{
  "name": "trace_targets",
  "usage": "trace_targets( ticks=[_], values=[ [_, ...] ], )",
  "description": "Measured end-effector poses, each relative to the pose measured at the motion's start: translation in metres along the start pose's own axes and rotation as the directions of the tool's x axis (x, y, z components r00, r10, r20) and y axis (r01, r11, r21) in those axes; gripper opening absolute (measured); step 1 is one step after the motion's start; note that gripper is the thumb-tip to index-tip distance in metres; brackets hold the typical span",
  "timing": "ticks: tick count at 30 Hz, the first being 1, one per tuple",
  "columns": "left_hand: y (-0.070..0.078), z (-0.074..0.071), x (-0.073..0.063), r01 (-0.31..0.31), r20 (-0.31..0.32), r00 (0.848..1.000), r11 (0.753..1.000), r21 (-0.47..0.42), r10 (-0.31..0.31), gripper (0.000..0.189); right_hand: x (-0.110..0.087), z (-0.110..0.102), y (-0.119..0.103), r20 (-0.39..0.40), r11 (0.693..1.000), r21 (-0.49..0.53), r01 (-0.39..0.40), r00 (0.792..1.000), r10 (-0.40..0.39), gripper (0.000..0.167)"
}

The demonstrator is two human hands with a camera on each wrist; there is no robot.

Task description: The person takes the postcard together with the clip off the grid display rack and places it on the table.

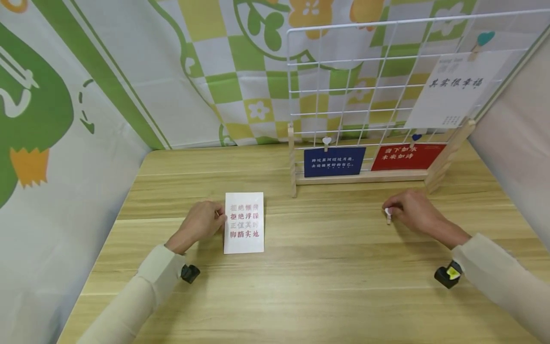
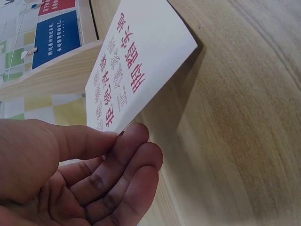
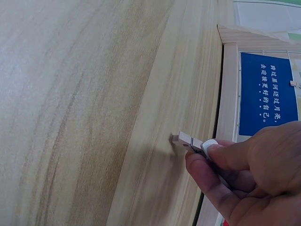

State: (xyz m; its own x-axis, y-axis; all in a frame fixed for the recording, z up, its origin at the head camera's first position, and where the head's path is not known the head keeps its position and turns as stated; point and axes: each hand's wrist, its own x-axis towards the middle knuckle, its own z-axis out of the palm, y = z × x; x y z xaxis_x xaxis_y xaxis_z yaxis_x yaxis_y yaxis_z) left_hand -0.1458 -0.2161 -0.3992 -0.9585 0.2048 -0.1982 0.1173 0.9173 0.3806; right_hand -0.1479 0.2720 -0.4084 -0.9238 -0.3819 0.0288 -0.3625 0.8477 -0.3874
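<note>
Two hands at work over a bench (image 1: 322, 282), well apart. The left hand (image 1: 198, 224) pinches the left edge of a white card (image 1: 243, 244), thumb against forefinger; the card, printed with four lines of red and grey characters, tilts above its own shadow at the left of the bench. The right hand (image 1: 412, 210) pinches a small wooden peg (image 3: 186, 140) by its white heart, the bare end pointing away from the fingers (whether that end touches the wood cannot be told). Behind and to the right stands a rack (image 1: 361, 179), a white wire grid in a wooden frame, its right foot just beyond the right hand. Its lower grid is partly covered by a blue card (image 1: 334, 163) under a pale clip (image 1: 326, 142) and a red card (image 1: 406, 158) under a navy clip (image 1: 416, 138); higher up at the right, a teal clip (image 1: 484, 39) holds a large white sheet (image 1: 455, 102). The rack stands between the right hand and the patterned curtain (image 1: 240, 91). In the right wrist view, the hand overlaps a corner of the blue card.
</note>
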Motion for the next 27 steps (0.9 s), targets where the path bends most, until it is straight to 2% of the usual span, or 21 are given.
trace_targets(
  ticks=[12, 27],
  values=[
    [-0.0014, -0.0005, -0.0009, 0.014, 0.048, 0.999, 1.000, 0.012, -0.015, 0.019, -0.0001, 0.0012, 0.0041, 0.022, 1.000, 0.023, -0.004, 1.000, 0.004, 0.012],
    [-0.0057, 0.0009, 0.0033, 0.040, 0.151, 0.987, 0.998, 0.038, -0.045, 0.026, 0.0043, 0.0044, 0.0073, 0.051, 0.999, 0.045, -0.023, 0.998, 0.020, 0.013]
  ],
)
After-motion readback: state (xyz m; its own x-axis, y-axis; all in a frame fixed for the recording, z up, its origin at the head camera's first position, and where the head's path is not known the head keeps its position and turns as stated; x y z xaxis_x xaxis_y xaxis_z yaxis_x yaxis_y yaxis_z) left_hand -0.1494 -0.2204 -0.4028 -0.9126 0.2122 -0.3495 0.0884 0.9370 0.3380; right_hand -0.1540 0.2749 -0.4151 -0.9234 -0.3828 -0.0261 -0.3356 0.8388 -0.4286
